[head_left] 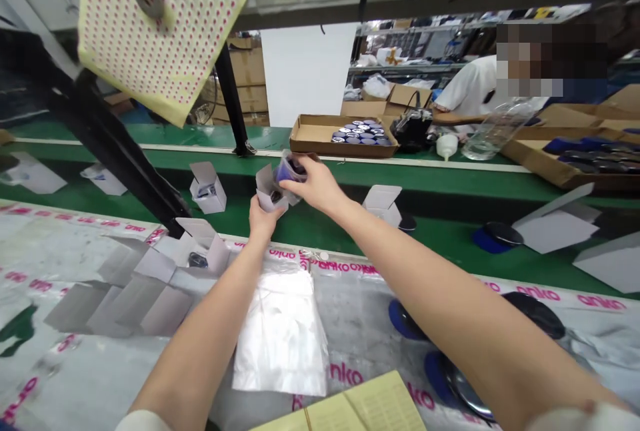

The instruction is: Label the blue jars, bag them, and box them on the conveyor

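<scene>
Green assembly desk (450, 241), head view: at twelve o'clock, the left hand (263, 221) held its grip clenched under an open white carton (267, 191); the right hand (315, 184) grasped a blue jar (291, 169) at the carton's mouth. Cardboard tray (320, 137) of jars stood at one o'clock.

A blue round container (291, 169) sits at a tilted white carton's (267, 189) open mouth.

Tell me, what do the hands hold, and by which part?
The left hand holds a small white carton by its lower end; the right hand grips a round blue object by its right side.
</scene>
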Motion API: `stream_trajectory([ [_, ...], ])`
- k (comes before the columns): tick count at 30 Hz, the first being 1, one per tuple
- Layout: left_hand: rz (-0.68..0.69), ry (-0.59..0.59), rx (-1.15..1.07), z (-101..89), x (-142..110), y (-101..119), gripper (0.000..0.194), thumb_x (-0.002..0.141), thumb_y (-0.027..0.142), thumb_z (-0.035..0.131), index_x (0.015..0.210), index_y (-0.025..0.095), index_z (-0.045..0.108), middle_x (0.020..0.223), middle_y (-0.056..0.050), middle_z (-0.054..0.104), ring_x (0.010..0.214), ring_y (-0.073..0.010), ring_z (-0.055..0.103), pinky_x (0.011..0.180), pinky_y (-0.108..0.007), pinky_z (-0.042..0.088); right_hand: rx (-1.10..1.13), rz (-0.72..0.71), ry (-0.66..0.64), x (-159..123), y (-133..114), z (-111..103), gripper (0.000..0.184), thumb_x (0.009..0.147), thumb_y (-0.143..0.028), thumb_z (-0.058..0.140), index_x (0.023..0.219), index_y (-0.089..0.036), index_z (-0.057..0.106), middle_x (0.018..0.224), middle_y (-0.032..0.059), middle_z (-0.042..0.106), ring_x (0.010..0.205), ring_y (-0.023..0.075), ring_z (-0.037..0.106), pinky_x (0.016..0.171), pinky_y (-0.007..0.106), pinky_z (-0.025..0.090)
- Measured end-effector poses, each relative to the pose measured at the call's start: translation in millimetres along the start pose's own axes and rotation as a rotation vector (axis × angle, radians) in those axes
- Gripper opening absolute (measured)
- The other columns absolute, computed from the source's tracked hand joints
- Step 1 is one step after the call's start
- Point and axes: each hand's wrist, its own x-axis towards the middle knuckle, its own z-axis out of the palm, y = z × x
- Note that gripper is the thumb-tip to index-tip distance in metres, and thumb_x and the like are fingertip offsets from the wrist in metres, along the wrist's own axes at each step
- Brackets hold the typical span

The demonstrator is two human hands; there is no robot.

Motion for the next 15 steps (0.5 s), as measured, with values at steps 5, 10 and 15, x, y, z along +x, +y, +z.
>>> stream_trajectory([
  [5, -0.032, -0.054, -0.084, -7.7, 5, -7, 0.058, 0.061, 0.000, 0.082, 0.109, 0.019, 0.056, 0.110, -0.005, 0.070, 0.111, -0.0224, 0.069, 0.104, -0.041, 0.051, -0.091, -0.163, -0.167, 31, 17, 44, 0.040, 0.083, -0.026, 0.079, 0.119, -0.013, 0.066, 0.116, 0.0139, 0.072, 0.110, 0.0287, 0.066, 0.099, 0.041, 0.050],
  [10, -0.049, -0.112, -0.088, -12.6, 11, -3, 0.058, 0.057, -0.003, 0.079, 0.106, 0.019, 0.057, 0.102, -0.002, 0.072, 0.103, -0.0211, 0.070, 0.102, -0.041, 0.053, -0.201, -0.312, -0.307, 27, 15, 52, 0.022, 0.087, -0.015, 0.073, 0.109, -0.014, 0.071, 0.123, 0.0161, 0.070, 0.118, 0.0312, 0.060, 0.107, 0.045, 0.042],
  [15, -0.055, -0.119, -0.020, -13.3, 16, -5, 0.059, 0.054, -0.002, 0.077, 0.105, 0.020, 0.060, 0.097, -0.001, 0.070, 0.099, -0.0220, 0.069, 0.098, -0.038, 0.055, -0.289, -0.323, -0.355, 16, 12, 56, 0.031, 0.098, -0.021, 0.059, 0.127, -0.010, 0.067, 0.137, 0.0192, 0.062, 0.130, 0.0345, 0.050, 0.114, 0.050, 0.037],
])
